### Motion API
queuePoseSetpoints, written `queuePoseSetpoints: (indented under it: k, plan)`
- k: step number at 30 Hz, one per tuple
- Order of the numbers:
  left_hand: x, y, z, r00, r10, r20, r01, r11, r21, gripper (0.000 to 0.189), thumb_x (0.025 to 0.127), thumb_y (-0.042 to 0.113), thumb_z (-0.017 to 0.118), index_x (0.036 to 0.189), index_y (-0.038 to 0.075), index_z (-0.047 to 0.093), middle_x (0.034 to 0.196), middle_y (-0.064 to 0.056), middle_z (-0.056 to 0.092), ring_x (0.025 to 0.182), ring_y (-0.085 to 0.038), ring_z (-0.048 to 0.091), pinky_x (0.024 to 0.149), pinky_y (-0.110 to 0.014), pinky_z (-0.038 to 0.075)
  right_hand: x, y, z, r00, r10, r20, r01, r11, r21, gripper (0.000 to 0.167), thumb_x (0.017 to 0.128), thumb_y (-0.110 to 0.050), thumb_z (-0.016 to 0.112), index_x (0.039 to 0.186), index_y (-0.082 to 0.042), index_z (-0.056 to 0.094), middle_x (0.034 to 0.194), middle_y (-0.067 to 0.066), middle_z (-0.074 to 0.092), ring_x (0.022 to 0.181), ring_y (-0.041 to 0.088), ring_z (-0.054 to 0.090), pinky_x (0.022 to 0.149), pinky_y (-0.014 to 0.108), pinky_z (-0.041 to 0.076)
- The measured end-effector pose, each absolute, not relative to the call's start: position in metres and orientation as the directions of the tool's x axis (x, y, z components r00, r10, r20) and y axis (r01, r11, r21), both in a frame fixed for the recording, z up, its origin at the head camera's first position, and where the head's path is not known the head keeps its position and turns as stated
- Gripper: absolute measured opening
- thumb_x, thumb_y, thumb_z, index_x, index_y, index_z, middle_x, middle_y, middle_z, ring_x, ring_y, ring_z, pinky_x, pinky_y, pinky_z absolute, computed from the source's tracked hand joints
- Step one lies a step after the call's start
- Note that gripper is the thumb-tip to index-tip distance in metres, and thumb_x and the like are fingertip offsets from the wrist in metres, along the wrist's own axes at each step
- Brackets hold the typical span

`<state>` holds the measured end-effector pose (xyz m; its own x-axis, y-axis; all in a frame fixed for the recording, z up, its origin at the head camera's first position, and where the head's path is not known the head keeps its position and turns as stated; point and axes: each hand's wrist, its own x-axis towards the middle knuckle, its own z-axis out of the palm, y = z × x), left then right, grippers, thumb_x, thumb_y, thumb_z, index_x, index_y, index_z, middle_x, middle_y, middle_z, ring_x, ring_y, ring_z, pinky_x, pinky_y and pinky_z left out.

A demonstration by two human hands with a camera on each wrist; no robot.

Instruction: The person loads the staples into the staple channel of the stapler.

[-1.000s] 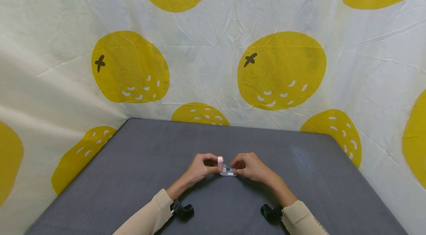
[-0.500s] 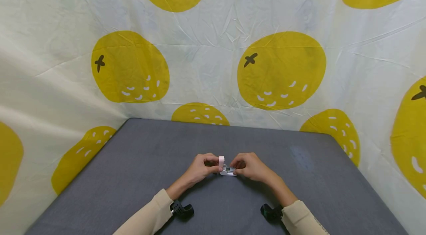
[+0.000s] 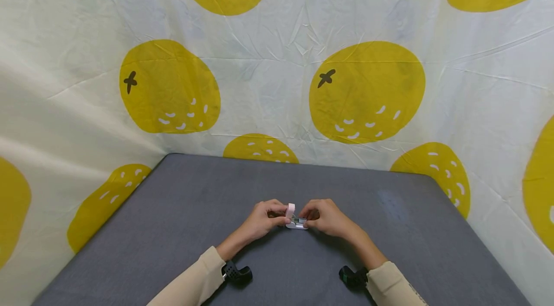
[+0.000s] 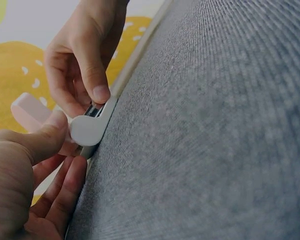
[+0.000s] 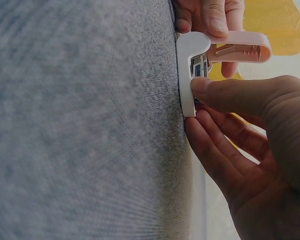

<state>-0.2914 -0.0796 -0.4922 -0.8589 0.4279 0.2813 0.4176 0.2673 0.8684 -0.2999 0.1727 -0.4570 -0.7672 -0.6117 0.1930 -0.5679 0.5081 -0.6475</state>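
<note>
A small stapler (image 3: 296, 225) with a white base and a pink top arm (image 4: 29, 109) stands on the grey table, its top arm swung up. My left hand (image 3: 265, 218) pinches the hinge end, thumb against the pink arm. At the opposite end, my right hand (image 3: 327, 217) holds the white base (image 5: 185, 85), with the thumb over the metal staple channel (image 5: 199, 66). A spring shows inside the raised arm in the right wrist view. My right fingertips reach down to the table beside the base.
The grey cloth-covered table (image 3: 207, 185) spreads around both hands. Behind and beside it hangs a white curtain (image 3: 264, 89) printed with yellow fruit. Black wrist-worn devices (image 3: 239, 274) sit at both cuffs, low over the table.
The pink top arm has tipped slightly to the right, toward my right hand, and my left fingers have moved a little with it. The right hand keeps its place.
</note>
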Motion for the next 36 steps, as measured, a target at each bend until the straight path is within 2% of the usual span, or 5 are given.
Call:
queuePoseSetpoints:
  k: [8, 17, 25, 31, 36]
  plan:
    - [-0.2892, -0.0788, -0.4909, -0.847, 0.428, 0.316, 0.453, 0.268, 0.851, 0.036, 0.090, 0.014, 0.080, 0.125, 0.006, 0.075, 0.104, -0.011, 0.071, 0.086, -0.002, 0.065, 0.076, -0.020, 0.056, -0.3003, 0.1727, -0.4579, -0.768, -0.612, 0.189, -0.566, 0.510, -0.648, 0.016, 0.085, -0.002, 0.081, 0.099, -0.010, 0.079, 0.093, 0.001, 0.074, 0.076, 0.004, 0.068, 0.065, 0.022, 0.053]
    - [-0.2899, -0.0793, -0.4916, -0.829, 0.462, 0.314, 0.468, 0.268, 0.842, 0.038, 0.095, 0.015, 0.075, 0.132, 0.006, 0.071, 0.108, -0.011, 0.068, 0.090, -0.004, 0.063, 0.077, -0.020, 0.054, -0.3002, 0.1723, -0.4571, -0.766, -0.613, 0.195, -0.575, 0.518, -0.633, 0.014, 0.085, -0.006, 0.083, 0.098, -0.010, 0.078, 0.093, 0.001, 0.074, 0.078, 0.004, 0.068, 0.067, 0.022, 0.054]
    - [-0.2892, -0.0805, -0.4901, -0.824, 0.477, 0.306, 0.487, 0.320, 0.813, 0.039, 0.096, 0.014, 0.074, 0.134, 0.010, 0.070, 0.112, -0.006, 0.067, 0.094, -0.006, 0.062, 0.078, -0.020, 0.052, -0.2980, 0.1704, -0.4567, -0.760, -0.620, 0.197, -0.584, 0.518, -0.625, 0.014, 0.085, -0.003, 0.082, 0.098, -0.008, 0.078, 0.092, 0.002, 0.073, 0.076, 0.005, 0.068, 0.066, 0.022, 0.053]
    - [-0.2918, -0.0792, -0.4935, -0.833, 0.442, 0.332, 0.477, 0.271, 0.836, 0.035, 0.092, 0.013, 0.077, 0.126, 0.008, 0.074, 0.109, -0.010, 0.072, 0.095, -0.011, 0.069, 0.080, -0.022, 0.056, -0.2971, 0.1706, -0.4558, -0.755, -0.624, 0.201, -0.589, 0.511, -0.626, 0.014, 0.086, -0.002, 0.081, 0.098, -0.008, 0.078, 0.092, 0.002, 0.073, 0.076, 0.004, 0.067, 0.067, 0.022, 0.053]
    - [-0.2945, -0.0780, -0.4948, -0.862, 0.379, 0.338, 0.444, 0.238, 0.864, 0.028, 0.086, 0.015, 0.084, 0.113, 0.014, 0.074, 0.106, -0.007, 0.077, 0.094, -0.020, 0.073, 0.081, -0.026, 0.057, -0.2977, 0.1713, -0.4560, -0.755, -0.624, 0.201, -0.587, 0.506, -0.632, 0.015, 0.086, -0.001, 0.080, 0.098, -0.008, 0.079, 0.091, 0.001, 0.072, 0.076, 0.002, 0.066, 0.068, 0.022, 0.053]
